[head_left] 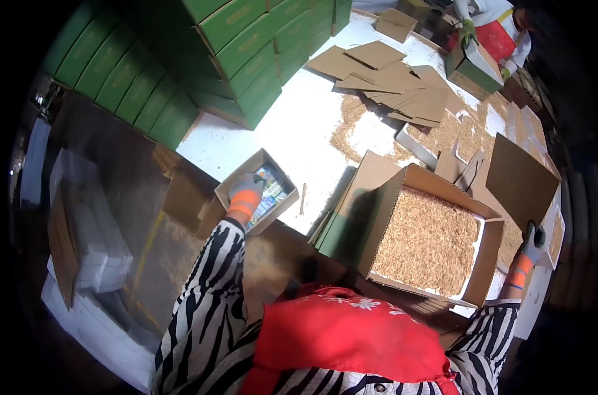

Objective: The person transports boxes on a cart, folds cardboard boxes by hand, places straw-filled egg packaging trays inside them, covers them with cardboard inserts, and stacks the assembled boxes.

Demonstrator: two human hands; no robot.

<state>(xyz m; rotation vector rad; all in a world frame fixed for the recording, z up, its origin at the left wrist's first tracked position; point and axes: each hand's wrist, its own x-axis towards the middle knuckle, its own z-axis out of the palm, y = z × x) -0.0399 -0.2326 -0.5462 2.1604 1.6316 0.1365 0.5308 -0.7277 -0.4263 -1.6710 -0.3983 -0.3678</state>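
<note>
My left hand, in a grey glove with an orange cuff, reaches into a small cardboard box at the table's near edge. Small blue, white and greenish packets lie in that box. The fingers are curled down among them, and what they hold is hidden. My right hand, gloved alike, is closed at the lower edge of a raised cardboard flap. That flap stands beside an open carton. Inside the carton is a white tray filled with light brown, shred-like pieces.
Green boxes are stacked at the upper left. Flat cardboard sheets and loose brown pieces lie on the white table. Across it, a person in green gloves holds a green box. Wrapped white stacks stand at left.
</note>
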